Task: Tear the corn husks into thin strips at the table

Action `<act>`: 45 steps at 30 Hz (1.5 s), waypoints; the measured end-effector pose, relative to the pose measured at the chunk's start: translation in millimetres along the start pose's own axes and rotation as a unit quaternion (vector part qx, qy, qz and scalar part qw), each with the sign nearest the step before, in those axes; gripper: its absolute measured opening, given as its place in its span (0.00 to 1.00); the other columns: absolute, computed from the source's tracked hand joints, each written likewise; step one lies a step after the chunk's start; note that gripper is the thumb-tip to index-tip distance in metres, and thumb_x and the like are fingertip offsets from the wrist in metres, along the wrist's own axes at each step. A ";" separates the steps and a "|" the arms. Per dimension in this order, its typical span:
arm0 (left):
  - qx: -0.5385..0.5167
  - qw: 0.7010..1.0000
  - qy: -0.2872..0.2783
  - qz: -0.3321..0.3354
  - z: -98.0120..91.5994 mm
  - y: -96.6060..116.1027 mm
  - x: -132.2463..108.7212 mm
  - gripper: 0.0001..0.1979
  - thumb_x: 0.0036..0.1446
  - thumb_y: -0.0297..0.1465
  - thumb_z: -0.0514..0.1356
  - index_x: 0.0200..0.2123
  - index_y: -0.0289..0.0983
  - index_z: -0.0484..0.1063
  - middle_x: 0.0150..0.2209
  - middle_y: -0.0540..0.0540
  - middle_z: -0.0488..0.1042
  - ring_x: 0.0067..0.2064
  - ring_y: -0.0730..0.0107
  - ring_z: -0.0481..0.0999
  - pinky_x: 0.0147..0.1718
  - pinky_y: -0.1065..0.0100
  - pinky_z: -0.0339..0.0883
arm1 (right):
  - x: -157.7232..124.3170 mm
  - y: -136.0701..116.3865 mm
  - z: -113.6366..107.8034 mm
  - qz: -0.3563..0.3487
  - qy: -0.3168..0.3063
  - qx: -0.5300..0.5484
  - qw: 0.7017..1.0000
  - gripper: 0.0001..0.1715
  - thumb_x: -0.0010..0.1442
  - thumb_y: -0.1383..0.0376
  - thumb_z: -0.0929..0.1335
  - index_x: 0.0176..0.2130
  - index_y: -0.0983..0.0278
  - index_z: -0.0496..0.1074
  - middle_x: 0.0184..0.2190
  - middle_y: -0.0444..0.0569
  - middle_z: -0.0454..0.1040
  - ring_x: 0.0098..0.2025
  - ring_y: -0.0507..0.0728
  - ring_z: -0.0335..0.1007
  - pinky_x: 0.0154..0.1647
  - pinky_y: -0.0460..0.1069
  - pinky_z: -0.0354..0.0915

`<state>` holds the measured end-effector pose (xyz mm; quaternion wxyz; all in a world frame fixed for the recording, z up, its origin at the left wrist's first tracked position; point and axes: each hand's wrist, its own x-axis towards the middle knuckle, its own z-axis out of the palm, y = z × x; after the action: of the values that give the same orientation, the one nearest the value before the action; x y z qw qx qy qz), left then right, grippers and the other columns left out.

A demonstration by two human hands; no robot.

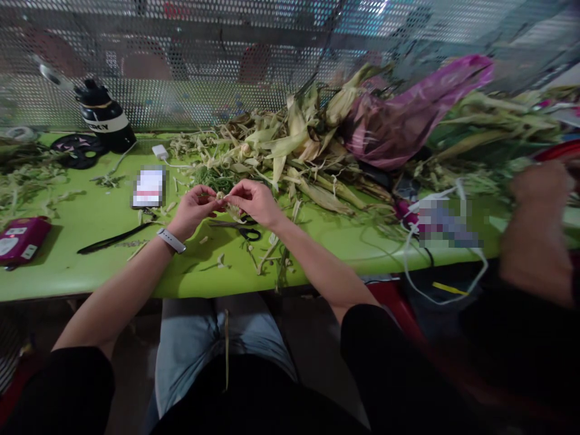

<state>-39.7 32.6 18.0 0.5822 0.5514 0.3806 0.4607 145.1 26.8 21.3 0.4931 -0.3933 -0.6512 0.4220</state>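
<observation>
Near the middle of the green table (109, 266), my left hand (194, 210) and my right hand (254, 201) meet fingertip to fingertip. Both pinch a small pale piece of plant (220, 196), a bit of husk or bud. A thin, light scrap (235, 211) hangs beneath the right fingers. Scissors with black handles (250, 234) lie just below my hands, partly covered. Fine green shreds (217, 178) are heaped right behind the fingers. A pale band is on my left wrist.
A pile of dry husks (294, 139) and a pink plastic bag (394, 127) fill the back. Left are a black bottle (106, 118), a phone (149, 186), a black strap (115, 238) and a magenta box (23, 240). Another person's arm (537, 235) rests at the right, near a white cable (410, 275).
</observation>
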 end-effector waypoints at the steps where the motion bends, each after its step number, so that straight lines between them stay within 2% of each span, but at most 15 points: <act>1: 0.002 1.000 0.000 0.005 0.1 -0.3 -0.1 0.25 0.39 0.39 0.75 0.33 0.36 0.65 0.27 0.51 0.77 0.30 0.71 0.80 0.25 0.76 0.66 | -0.7 0.5 -0.3 -0.007 0.006 -0.021 1.000 0.23 0.50 0.48 0.75 0.31 0.64 0.72 0.24 0.43 0.73 0.24 0.50 0.66 0.23 0.46 0.67; 7: -0.005 0.999 -0.005 0.041 -0.2 -2.9 1.8 0.24 0.39 0.38 0.75 0.33 0.35 0.68 0.28 0.50 0.77 0.29 0.74 0.78 0.28 0.74 0.70 | -2.3 2.2 -4.4 -0.017 -0.014 -0.091 0.996 0.18 0.56 0.52 0.71 0.36 0.65 0.77 0.26 0.46 0.76 0.25 0.51 0.69 0.27 0.47 0.67; 12: 0.006 0.999 -0.008 0.050 1.5 -3.1 1.3 0.24 0.40 0.37 0.75 0.34 0.35 0.67 0.30 0.51 0.76 0.31 0.73 0.78 0.31 0.72 0.71 | -0.4 1.5 -3.9 -0.004 0.029 -0.094 0.995 0.17 0.52 0.57 0.73 0.37 0.64 0.71 0.30 0.45 0.76 0.29 0.50 0.69 0.29 0.46 0.66; 16: 0.040 0.998 -0.013 0.053 2.3 -2.4 -0.3 0.24 0.41 0.34 0.75 0.35 0.36 0.66 0.30 0.51 0.76 0.32 0.73 0.78 0.33 0.71 0.71 | -0.3 0.5 -2.9 0.009 0.034 -0.100 0.994 0.16 0.52 0.60 0.73 0.37 0.63 0.66 0.29 0.43 0.74 0.28 0.50 0.69 0.30 0.46 0.66; 20: 0.090 0.994 -0.019 0.067 0.8 -4.3 0.4 0.21 0.41 0.33 0.74 0.35 0.35 0.69 0.31 0.48 0.78 0.33 0.71 0.78 0.36 0.69 0.72 | -1.7 -0.2 -2.9 -0.001 0.011 -0.111 0.994 0.16 0.52 0.60 0.73 0.38 0.63 0.66 0.30 0.44 0.75 0.30 0.51 0.72 0.32 0.48 0.67; 24: 0.124 0.989 -0.022 0.074 -0.8 -6.5 1.9 0.20 0.39 0.36 0.75 0.34 0.34 0.72 0.32 0.46 0.79 0.34 0.69 0.78 0.38 0.66 0.73 | -3.2 -3.1 -5.2 -0.023 -0.037 -0.123 0.991 0.14 0.54 0.62 0.72 0.40 0.63 0.68 0.34 0.47 0.76 0.35 0.53 0.74 0.38 0.49 0.69; 27: 0.129 0.989 -0.016 0.065 -0.2 -5.3 1.4 0.23 0.37 0.37 0.76 0.34 0.35 0.73 0.32 0.46 0.79 0.34 0.68 0.78 0.38 0.65 0.73 | -3.3 -6.2 -7.9 -0.013 -0.056 -0.120 0.991 0.16 0.53 0.66 0.72 0.43 0.64 0.67 0.35 0.47 0.77 0.35 0.53 0.74 0.39 0.49 0.69; 31: 0.139 0.989 -0.018 0.055 1.1 -2.7 -0.4 0.23 0.39 0.36 0.75 0.36 0.35 0.71 0.31 0.46 0.78 0.34 0.67 0.78 0.34 0.66 0.72 | -4.0 -9.8 -8.4 0.006 -0.029 -0.130 0.991 0.18 0.53 0.68 0.72 0.43 0.63 0.66 0.33 0.45 0.77 0.34 0.53 0.74 0.38 0.49 0.68; 36: 0.179 0.980 -0.027 0.089 -1.6 -7.3 -0.5 0.18 0.42 0.34 0.73 0.35 0.35 0.73 0.30 0.46 0.78 0.33 0.68 0.76 0.33 0.68 0.69 | -7.8 -11.0 -4.4 -0.010 -0.050 -0.176 0.983 0.18 0.53 0.68 0.72 0.44 0.62 0.66 0.31 0.44 0.78 0.34 0.54 0.75 0.39 0.49 0.67; 40: 0.205 0.973 -0.033 0.100 -2.9 -9.5 -1.0 0.16 0.43 0.34 0.73 0.35 0.36 0.73 0.27 0.48 0.77 0.29 0.70 0.73 0.28 0.70 0.66 | -8.9 -8.1 -1.9 -0.023 -0.039 -0.189 0.981 0.19 0.53 0.67 0.71 0.45 0.62 0.67 0.32 0.45 0.78 0.33 0.54 0.74 0.39 0.50 0.68; 45: 0.162 0.984 -0.020 0.077 -0.7 -4.6 -0.6 0.18 0.41 0.35 0.74 0.34 0.35 0.72 0.29 0.47 0.77 0.31 0.69 0.76 0.32 0.69 0.70 | -7.1 -9.2 -4.0 -0.027 -0.048 -0.158 0.986 0.17 0.54 0.67 0.70 0.46 0.62 0.68 0.34 0.46 0.79 0.35 0.54 0.75 0.42 0.51 0.69</act>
<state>-40.0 32.3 13.3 0.4556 0.6750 0.3948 0.4254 149.6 17.8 28.3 0.4043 -0.4276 -0.7430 0.3188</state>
